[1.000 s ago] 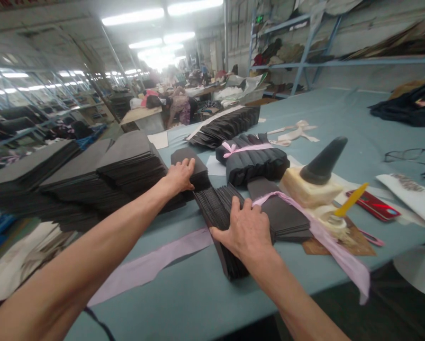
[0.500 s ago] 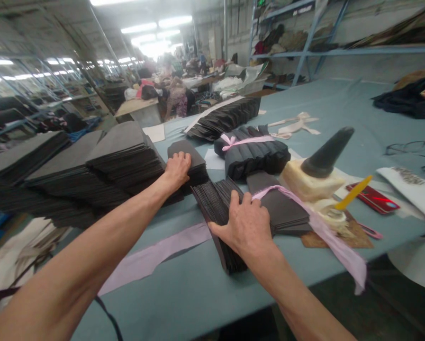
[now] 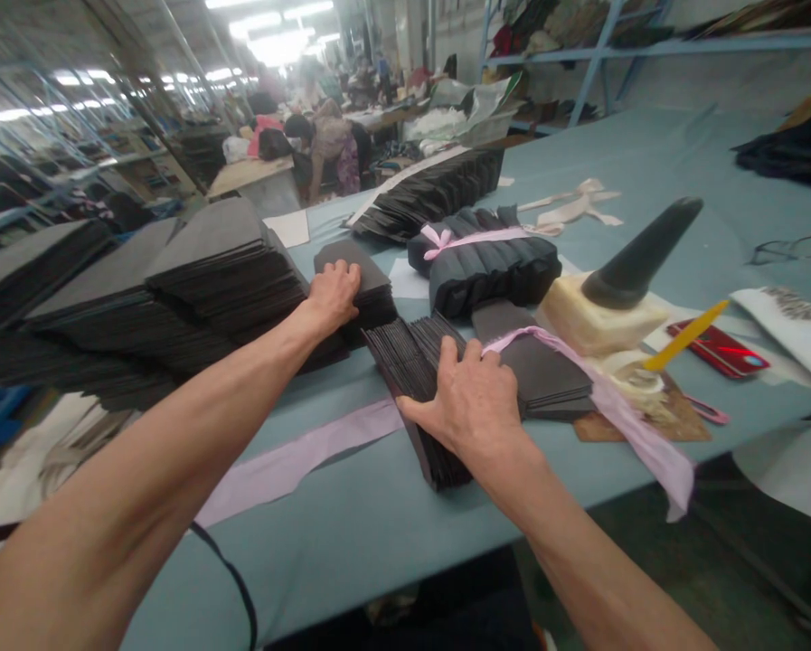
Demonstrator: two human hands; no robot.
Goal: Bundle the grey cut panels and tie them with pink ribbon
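Observation:
My left hand [image 3: 335, 294] has its fingers curled over the near edge of a low stack of dark grey cut fabric pieces [image 3: 372, 276]. My right hand [image 3: 476, 389] is clasped over a bundle of the same dark pieces [image 3: 405, 362] standing on edge, thumb on its left side and fingers across the top. Beneath that bundle runs a lilac fabric strip [image 3: 303, 457]; its other end [image 3: 639, 443] trails over flat dark pieces [image 3: 547, 371] to the right. Behind lies a dark bundle [image 3: 493, 267] tied with a pink bow. The right fingertips are partly hidden.
Tall dark stacks [image 3: 221, 262] fill the left side. On the right are a cream block [image 3: 598, 316] with a black cone [image 3: 642, 258], a tape roll [image 3: 626, 372], a yellow pointed tool [image 3: 690, 336], a red phone [image 3: 721, 351] and glasses [image 3: 795, 249]. People work beyond the blue-green table [image 3: 297, 551].
The camera view has tilted slightly downward, so background things sit higher. Both hands keep their places on the stack and the bundle, with little visible movement.

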